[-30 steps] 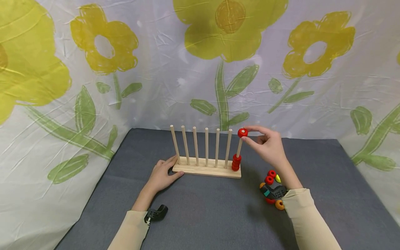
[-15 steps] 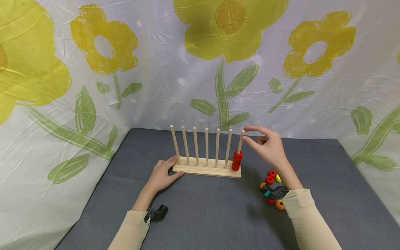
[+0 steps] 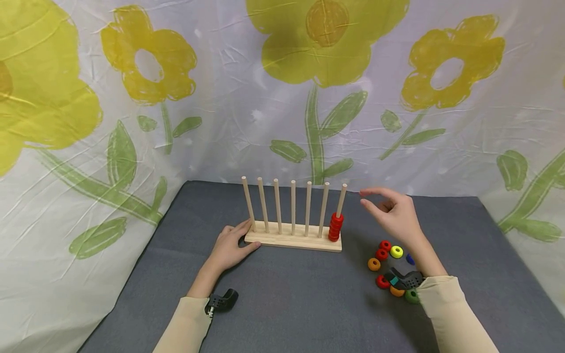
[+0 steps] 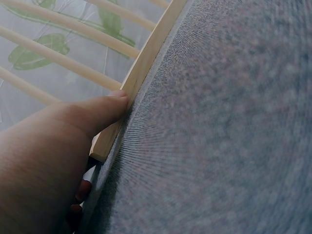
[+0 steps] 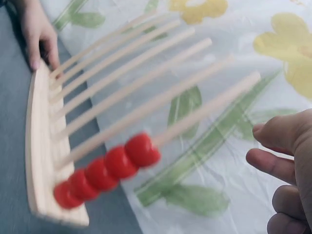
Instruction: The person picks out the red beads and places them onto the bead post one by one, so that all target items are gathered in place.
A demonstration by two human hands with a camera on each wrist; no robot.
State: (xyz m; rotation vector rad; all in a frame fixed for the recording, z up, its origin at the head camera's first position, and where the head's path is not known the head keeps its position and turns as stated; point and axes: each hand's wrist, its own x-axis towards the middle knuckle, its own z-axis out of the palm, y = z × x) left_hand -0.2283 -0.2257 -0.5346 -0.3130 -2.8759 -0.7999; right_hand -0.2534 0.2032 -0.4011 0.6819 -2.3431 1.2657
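Observation:
A wooden peg rack (image 3: 282,239) stands on the table with several upright pegs. Its rightmost peg carries a stack of several red beads (image 3: 335,227), also seen in the right wrist view as red beads (image 5: 101,173). My left hand (image 3: 231,246) holds the rack's left end; in the left wrist view the thumb (image 4: 105,109) lies along the base's front edge and other fingers show beyond the end, partly hidden. To the right of the beaded peg, my right hand (image 3: 394,215) is in the air, thumb and index finger apart with nothing between them.
Loose beads lie below the right hand: red (image 3: 381,254), yellow (image 3: 396,252), orange (image 3: 373,264), green (image 3: 412,296) and a partly hidden blue one (image 3: 410,259). The grey cloth (image 3: 282,304) covers the table. A flowered curtain (image 3: 229,98) hangs behind.
A red bead left the right hand's fingers and slid down the rightmost peg onto the stack. The right hand then moved right and slightly down, away from the peg. The left hand stayed put.

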